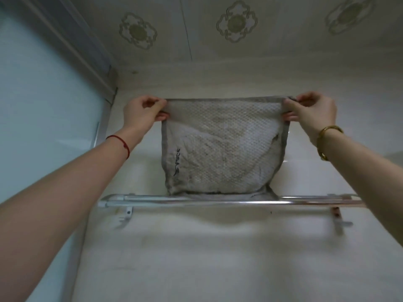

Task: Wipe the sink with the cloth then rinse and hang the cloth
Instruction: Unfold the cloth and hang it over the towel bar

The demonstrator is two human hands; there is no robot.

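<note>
A grey-white waffle cloth with a grey border is stretched flat in front of the wall, above a metal towel rail. My left hand pinches its top left corner. My right hand pinches its top right corner. The cloth's bottom edge reaches down to the rail and folds over or behind the bars; I cannot tell which. The sink is out of view.
The rail has two parallel bars on brackets fixed to a pale tiled wall. A frosted window with a metal frame fills the left. A patterned ceiling is close above.
</note>
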